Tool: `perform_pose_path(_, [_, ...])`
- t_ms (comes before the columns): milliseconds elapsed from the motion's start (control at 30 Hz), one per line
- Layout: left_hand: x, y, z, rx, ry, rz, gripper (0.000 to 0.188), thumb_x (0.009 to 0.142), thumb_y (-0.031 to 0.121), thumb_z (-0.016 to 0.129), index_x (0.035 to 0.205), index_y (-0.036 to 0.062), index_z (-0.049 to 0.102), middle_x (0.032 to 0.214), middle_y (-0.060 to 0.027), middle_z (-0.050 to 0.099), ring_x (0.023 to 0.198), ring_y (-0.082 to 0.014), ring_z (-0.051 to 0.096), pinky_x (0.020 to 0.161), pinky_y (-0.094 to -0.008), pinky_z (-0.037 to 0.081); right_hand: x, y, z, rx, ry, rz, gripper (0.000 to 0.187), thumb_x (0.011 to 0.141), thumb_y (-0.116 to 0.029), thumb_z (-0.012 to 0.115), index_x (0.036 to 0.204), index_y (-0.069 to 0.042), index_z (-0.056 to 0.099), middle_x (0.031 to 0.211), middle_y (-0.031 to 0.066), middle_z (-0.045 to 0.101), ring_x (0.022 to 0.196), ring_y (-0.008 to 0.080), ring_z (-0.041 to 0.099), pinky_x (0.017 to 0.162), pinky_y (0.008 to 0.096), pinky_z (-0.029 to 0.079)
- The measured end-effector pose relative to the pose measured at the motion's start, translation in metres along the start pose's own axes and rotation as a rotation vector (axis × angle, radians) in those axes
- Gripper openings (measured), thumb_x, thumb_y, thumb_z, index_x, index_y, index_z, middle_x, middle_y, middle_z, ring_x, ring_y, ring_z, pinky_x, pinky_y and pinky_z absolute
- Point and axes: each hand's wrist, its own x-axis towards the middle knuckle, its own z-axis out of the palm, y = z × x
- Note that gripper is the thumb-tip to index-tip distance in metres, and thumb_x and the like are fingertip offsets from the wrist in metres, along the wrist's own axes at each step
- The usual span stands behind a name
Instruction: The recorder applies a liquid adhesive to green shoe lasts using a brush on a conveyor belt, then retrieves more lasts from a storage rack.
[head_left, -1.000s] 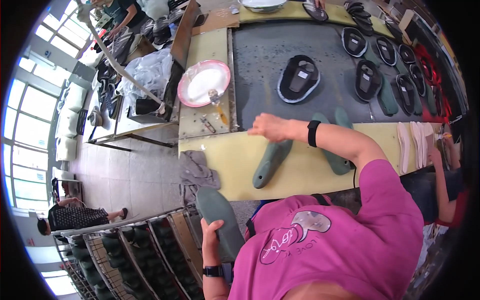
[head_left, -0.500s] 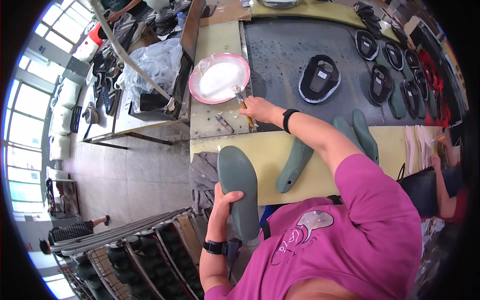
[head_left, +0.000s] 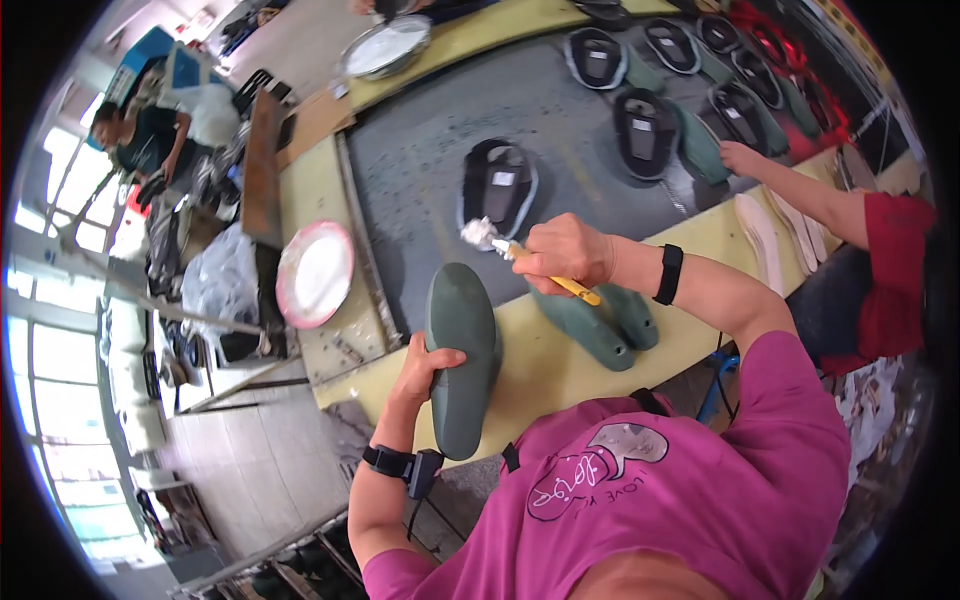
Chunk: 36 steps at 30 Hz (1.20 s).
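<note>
A dark green shoe last [head_left: 455, 330], sole side up, rests in the closed grip of my left hand [head_left: 418, 368], thumb across it. My right hand [head_left: 570, 250] grips a brush [head_left: 582, 292] with a yellow handle. White paste [head_left: 480, 233] clings thickly to the brush's bristles. Just beyond the brush, a black shoe upper [head_left: 500, 190] with a pale fuzzy edge lies on the dark work surface [head_left: 400, 200]. To the left stands a pink-rimmed plate [head_left: 283, 300] holding white paste. More green lasts [head_left: 590, 330] lie on the yellow ledge beneath my right forearm.
Several black uppers [head_left: 645, 135] and green lasts stretch toward the far right. A co-worker's arm [head_left: 815, 200] in a red sleeve reaches in there, beside pale insoles [head_left: 760, 235]. Another person [head_left: 150, 140] works at the far left, behind plastic bags [head_left: 222, 280]. A metal bowl [head_left: 385, 48] stands at the back.
The brush in my right hand has left the plate's edge and moved right, carrying white paste. My left hand keeps hold of the last. The view has turned, and a co-worker's arm now reaches in.
</note>
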Motion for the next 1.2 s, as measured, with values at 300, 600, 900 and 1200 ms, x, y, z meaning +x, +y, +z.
perform_pose_path(300, [0.125,0.05,0.107,0.313,-0.205,-0.101,0.046,0.06,0.014,0.064,0.099,-0.0069,0.055,0.084,-0.0118,0.061,0.07,-0.0187,0.059,0.062,-0.0292,0.049,-0.072,0.043,-0.091,0.099,0.076,0.265,0.016,0.069,-0.003,0.055,0.085,-0.007,0.053,0.059,0.0047,0.052,0.052,0.0243,0.054,0.046,0.0326,0.043])
perform_pose_path(600, [0.232,0.042,0.145,0.016,-0.166,-0.145,0.041,0.071,0.017,0.06,0.105,-0.0048,0.053,0.087,-0.0134,0.061,0.072,-0.0217,0.061,0.064,-0.0326,0.051,-0.181,0.062,-0.112,0.036,0.295,0.754,0.015,0.076,-0.002,0.058,0.09,-0.003,0.056,0.069,0.0104,0.06,0.06,0.0272,0.061,0.052,0.033,0.048])
perform_pose_path(900, [0.411,0.029,0.177,0.169,0.124,-0.032,0.049,0.071,0.03,0.066,0.102,-0.0062,0.051,0.09,-0.0154,0.06,0.077,-0.0233,0.061,0.066,-0.0338,0.05,-0.208,0.094,-0.077,-0.008,0.155,0.919,0.037,0.069,-0.01,0.072,0.093,-0.003,0.045,0.109,0.022,0.054,0.094,0.0375,0.056,0.076,0.0403,0.047])
perform_pose_path(1200, [0.413,0.002,0.143,0.922,0.243,0.156,0.059,0.071,0.032,0.065,0.11,-0.0084,0.045,0.102,-0.0236,0.056,0.097,-0.0327,0.056,0.081,-0.0376,0.045,-0.235,0.142,-0.011,-0.016,-0.291,1.033,0.049,0.069,-0.018,0.07,0.101,-0.003,0.037,0.115,0.0324,0.037,0.111,0.0483,0.035,0.092,0.0503,0.032])
